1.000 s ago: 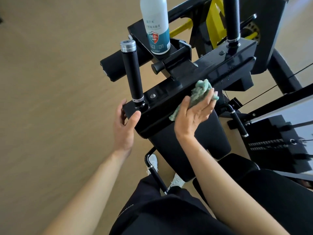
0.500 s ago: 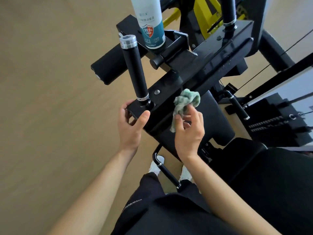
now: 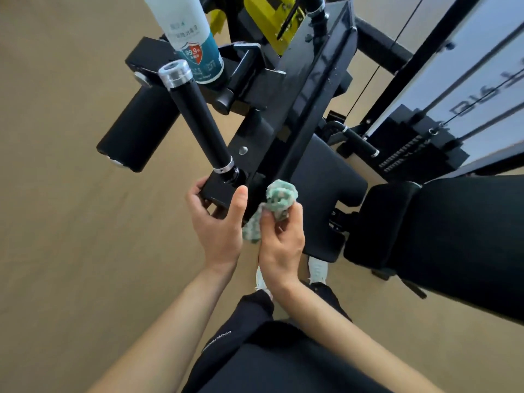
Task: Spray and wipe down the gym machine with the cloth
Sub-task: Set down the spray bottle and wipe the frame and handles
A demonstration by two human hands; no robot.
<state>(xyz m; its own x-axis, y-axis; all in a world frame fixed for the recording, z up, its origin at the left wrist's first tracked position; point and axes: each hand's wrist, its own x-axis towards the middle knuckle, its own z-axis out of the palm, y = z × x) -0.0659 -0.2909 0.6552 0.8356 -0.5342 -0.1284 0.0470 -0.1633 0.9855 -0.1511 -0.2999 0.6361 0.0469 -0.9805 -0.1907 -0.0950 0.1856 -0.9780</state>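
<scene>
Above tan floor (image 3: 71, 222), right hand (image 3: 280, 245) brought cloth (image 3: 281, 195) beside left hand (image 3: 218, 226) gripping machine (image 3: 309, 92).

Left hand (image 3: 218, 222) grips the near end of the machine's beam (image 3: 300, 95), just below the foot of the handle (image 3: 198, 120). Right hand (image 3: 280, 242) sits just right of it and holds the cloth (image 3: 279, 198) against the beam's near edge. Spray bottle (image 3: 192, 38) stands on the machine behind the handle. Roller pad (image 3: 136, 129) to the left. Seat pad (image 3: 326, 194) under the beam, weight stack (image 3: 419, 148) far right.
</scene>
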